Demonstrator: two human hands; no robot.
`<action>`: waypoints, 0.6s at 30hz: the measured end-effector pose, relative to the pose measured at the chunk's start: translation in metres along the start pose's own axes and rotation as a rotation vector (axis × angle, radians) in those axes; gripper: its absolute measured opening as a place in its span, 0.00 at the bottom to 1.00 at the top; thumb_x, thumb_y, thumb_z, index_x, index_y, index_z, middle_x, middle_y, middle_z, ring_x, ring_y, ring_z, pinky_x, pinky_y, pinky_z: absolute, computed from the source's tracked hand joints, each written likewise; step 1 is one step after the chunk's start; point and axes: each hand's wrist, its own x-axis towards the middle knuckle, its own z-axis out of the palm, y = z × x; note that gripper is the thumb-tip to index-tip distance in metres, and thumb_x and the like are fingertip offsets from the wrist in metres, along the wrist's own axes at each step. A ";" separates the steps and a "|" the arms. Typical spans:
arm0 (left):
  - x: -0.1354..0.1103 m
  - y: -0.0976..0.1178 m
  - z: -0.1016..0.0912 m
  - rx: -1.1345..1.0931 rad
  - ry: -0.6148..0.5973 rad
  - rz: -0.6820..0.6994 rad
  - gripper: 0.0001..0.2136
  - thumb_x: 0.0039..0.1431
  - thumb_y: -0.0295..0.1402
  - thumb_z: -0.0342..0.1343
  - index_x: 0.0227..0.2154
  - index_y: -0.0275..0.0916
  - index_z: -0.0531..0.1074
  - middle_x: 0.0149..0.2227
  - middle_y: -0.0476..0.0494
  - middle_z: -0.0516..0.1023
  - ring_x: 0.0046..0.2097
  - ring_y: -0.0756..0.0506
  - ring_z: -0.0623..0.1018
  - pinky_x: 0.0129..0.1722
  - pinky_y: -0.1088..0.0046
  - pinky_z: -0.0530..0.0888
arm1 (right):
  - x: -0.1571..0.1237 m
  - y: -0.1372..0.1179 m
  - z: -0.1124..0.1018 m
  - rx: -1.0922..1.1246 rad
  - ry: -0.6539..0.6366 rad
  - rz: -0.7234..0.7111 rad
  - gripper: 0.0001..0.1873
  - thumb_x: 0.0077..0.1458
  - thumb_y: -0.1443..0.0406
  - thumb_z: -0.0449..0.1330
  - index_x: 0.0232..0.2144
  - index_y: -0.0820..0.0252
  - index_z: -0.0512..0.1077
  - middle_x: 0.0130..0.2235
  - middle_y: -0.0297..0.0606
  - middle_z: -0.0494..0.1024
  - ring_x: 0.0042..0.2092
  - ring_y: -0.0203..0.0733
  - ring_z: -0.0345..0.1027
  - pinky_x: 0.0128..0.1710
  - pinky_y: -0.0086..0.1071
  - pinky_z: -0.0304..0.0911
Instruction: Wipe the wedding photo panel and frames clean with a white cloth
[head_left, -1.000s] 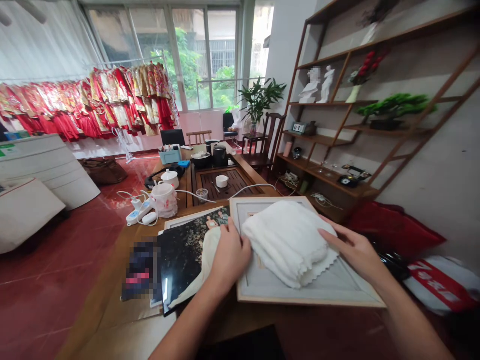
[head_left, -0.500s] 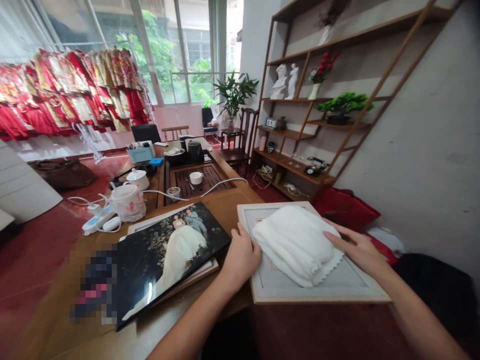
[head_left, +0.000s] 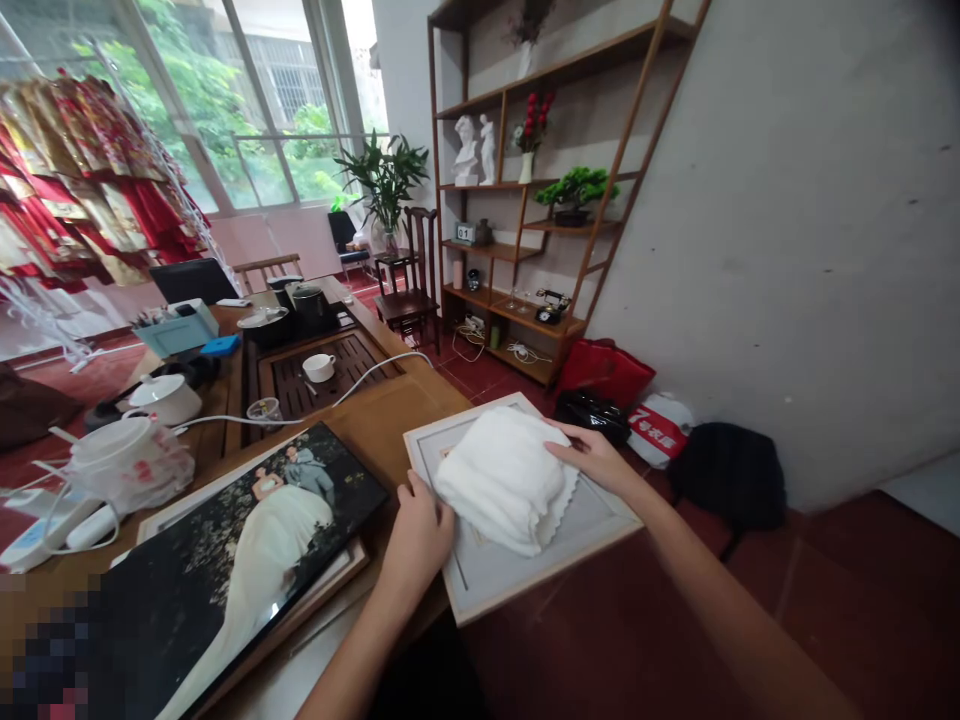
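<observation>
My left hand (head_left: 421, 525) is closed on the left edge of a picture frame (head_left: 480, 592) with a light wooden rim and a grey back. The frame tilts, its right part out past the table's edge. On it lies a bunched white cloth (head_left: 502, 480) with a scalloped edge. My right hand (head_left: 589, 458) grips the right side of this cloth, its fingers partly hidden in the folds. Left of my left hand, a glossy wedding photo panel (head_left: 217, 560) rests on another wood-rimmed frame (head_left: 352, 562) on the table.
A bagged white pot (head_left: 131, 460) and a power strip (head_left: 45, 530) stand at the table's left. A cable crosses behind the photo panel, near a tea tray (head_left: 345, 365) with a white cup (head_left: 319, 367). Bags, including a black one (head_left: 727, 475), lie on the floor by the wall.
The view has swung to the right, so everything sits further left. The picture frame has turned a little in my hands. Both hands keep their places on the frame and the cloth.
</observation>
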 end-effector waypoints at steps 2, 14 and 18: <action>0.001 0.001 0.003 0.030 0.006 -0.003 0.30 0.63 0.30 0.47 0.63 0.14 0.48 0.53 0.17 0.64 0.46 0.36 0.78 0.47 0.65 0.72 | 0.006 0.006 0.000 0.017 -0.016 -0.010 0.19 0.62 0.59 0.58 0.52 0.60 0.68 0.53 0.43 0.71 0.49 0.47 0.69 0.46 0.46 0.69; 0.011 0.004 0.002 0.275 0.028 -0.010 0.29 0.63 0.29 0.45 0.61 0.10 0.50 0.48 0.17 0.69 0.45 0.33 0.78 0.43 0.63 0.73 | 0.042 0.021 0.008 0.023 -0.089 -0.069 0.18 0.62 0.59 0.58 0.52 0.60 0.68 0.53 0.43 0.71 0.48 0.46 0.69 0.46 0.46 0.69; 0.008 0.005 0.007 0.418 0.072 0.007 0.25 0.64 0.25 0.43 0.62 0.15 0.55 0.42 0.22 0.73 0.44 0.35 0.78 0.43 0.62 0.73 | 0.052 0.021 0.016 -0.001 -0.095 -0.105 0.18 0.62 0.59 0.58 0.52 0.59 0.68 0.53 0.43 0.71 0.48 0.46 0.69 0.46 0.46 0.69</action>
